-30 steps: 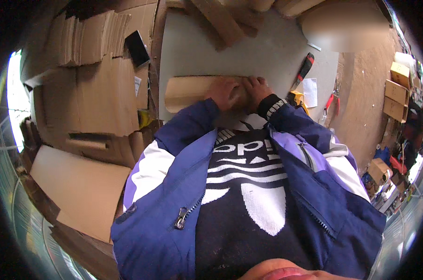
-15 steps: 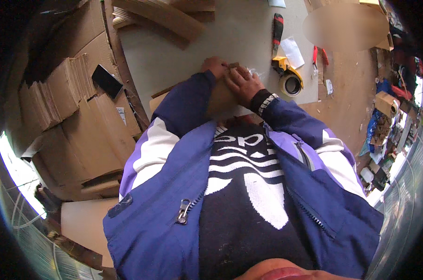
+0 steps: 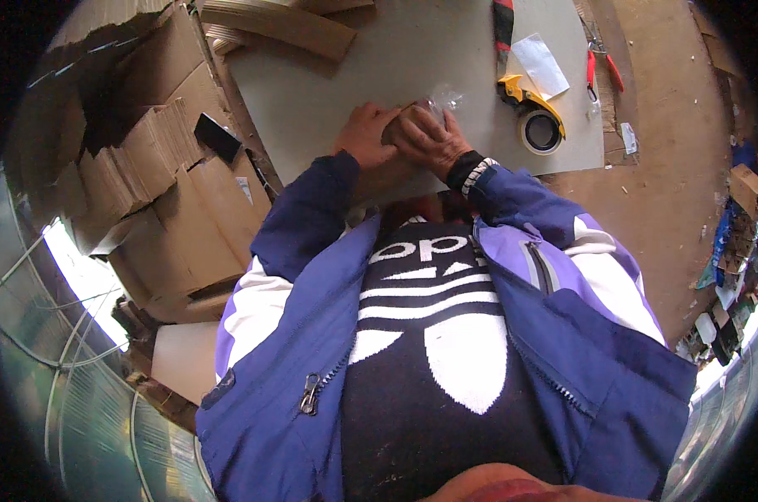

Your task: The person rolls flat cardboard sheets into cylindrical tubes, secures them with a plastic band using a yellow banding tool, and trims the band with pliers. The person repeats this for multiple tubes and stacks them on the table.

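Both hands are close together over a pale tabletop (image 3: 303, 109). My left hand (image 3: 369, 135) has its fingers curled against the near left side of a brown cardboard piece (image 3: 383, 181). My right hand (image 3: 430, 138) lies over the piece's far right end, fingers bent round it. Clear plastic film (image 3: 448, 97) sticks out just past the right fingers. The hands hide much of the piece, so its full shape cannot be told. To the right lies a yellow tape dispenser (image 3: 521, 90) with a roll of tape (image 3: 542, 133).
A red and black handled tool (image 3: 503, 29), a white paper slip (image 3: 540, 65) and red-handled pliers or snips (image 3: 592, 71) lie at the right. Cardboard strips (image 3: 287, 27) are at the far left. Beside the table stand stacked cardboard sheets (image 3: 144, 159) with a dark phone (image 3: 218, 138).
My view has shifted, so the table things appear farther right and higher. Against the tabletop, both hands have moved left, the left one also nearer to me, and its back shows more.
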Available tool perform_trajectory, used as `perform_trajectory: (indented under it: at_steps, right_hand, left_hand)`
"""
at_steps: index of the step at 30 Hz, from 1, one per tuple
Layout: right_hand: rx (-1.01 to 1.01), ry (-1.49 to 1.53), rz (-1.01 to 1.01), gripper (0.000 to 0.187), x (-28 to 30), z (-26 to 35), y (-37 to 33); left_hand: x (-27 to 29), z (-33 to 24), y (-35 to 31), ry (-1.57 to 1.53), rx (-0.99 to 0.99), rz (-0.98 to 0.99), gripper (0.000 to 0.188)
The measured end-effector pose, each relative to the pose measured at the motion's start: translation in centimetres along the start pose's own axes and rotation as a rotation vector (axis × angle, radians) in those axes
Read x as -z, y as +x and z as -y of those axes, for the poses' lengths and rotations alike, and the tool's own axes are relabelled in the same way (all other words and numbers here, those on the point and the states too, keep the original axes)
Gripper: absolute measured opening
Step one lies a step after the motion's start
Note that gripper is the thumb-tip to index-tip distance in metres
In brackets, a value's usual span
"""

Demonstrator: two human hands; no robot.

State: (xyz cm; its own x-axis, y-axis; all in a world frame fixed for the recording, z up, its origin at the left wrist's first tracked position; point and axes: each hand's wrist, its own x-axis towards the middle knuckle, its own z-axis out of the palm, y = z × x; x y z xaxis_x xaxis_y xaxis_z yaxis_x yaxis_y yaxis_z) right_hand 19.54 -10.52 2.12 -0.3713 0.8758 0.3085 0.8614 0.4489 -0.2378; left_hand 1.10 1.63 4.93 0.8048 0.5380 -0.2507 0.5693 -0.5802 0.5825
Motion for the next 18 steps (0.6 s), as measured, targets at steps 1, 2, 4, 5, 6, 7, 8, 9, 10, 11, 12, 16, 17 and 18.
perform_trajectory:
  at_steps: [1, 2, 4, 5, 6, 7, 8, 9, 10, 11, 12, 16, 17, 18]
  right_hand:
    - [0.005, 0.009, -0.033, 0.053, 0.9, -0.2, -0.2]
    - [-0.058, 0.159, -0.006, 0.055, 2.0, -0.7, -0.6]
    - [-0.151, 0.408, 0.029, 0.060, 5.0, -2.5, -2.6]
    - [-0.277, 0.263, -0.072, 0.063, 6.6, -4.0, -4.1]
    - [-0.391, 0.116, -0.124, 0.066, 8.1, -5.8, -6.1]
    - [-0.557, 0.080, -0.106, 0.069, 9.3, -7.9, -8.1]
    - [-0.666, -0.001, -0.060, 0.075, 10.4, -10.0, -10.1]
    - [-0.782, -0.123, 0.020, 0.077, 10.3, -11.5, -11.5]
    - [-0.932, -0.072, 0.322, 0.078, 10.2, -12.8, -12.7]
    - [-0.966, 0.107, 0.447, 0.070, 9.7, -14.2, -13.1]
    - [-0.920, 0.064, 0.481, 0.064, 9.1, -15.0, -13.3]
    - [-0.907, 0.093, 0.735, 0.042, 8.0, -16.1, -10.2]
    - [-0.954, 0.161, 0.753, 0.039, 8.4, -15.8, -9.2]
    - [-1.067, 0.358, 0.737, 0.041, 8.9, -15.3, -8.1]
  left_hand:
    - [-0.2, -0.9, -0.3, 0.033, 0.038, -0.005, 0.063]
    - [-0.4, -1.6, -0.5, 0.066, 0.075, -0.011, 0.066]
    - [-0.9, -3.2, -1.4, 0.065, 0.092, -0.032, 0.067]
    - [-1.1, -3.8, -1.8, 0.058, 0.100, -0.042, 0.068]
    - [-1.3, -4.4, -2.0, 0.054, 0.097, -0.060, 0.068]
    - [-1.5, -4.9, -2.3, 0.049, 0.093, -0.082, 0.068]
    - [-1.7, -5.3, -2.4, 0.039, 0.089, -0.095, 0.069]
    - [-1.7, -5.6, -2.6, 0.048, 0.097, -0.098, 0.069]
    - [-1.8, -5.9, -2.7, 0.051, 0.102, -0.088, 0.069]
    - [-1.8, -6.2, -2.8, 0.051, 0.110, -0.090, 0.069]
    - [-1.8, -6.5, -2.8, 0.052, 0.117, -0.081, 0.067]
    - [-1.6, -7.1, -3.2, 0.100, 0.101, -0.078, 0.064]
    - [-1.6, -7.2, -3.3, 0.115, 0.058, -0.081, 0.064]
    - [-1.6, -7.1, -3.3, 0.124, 0.074, -0.059, 0.066]
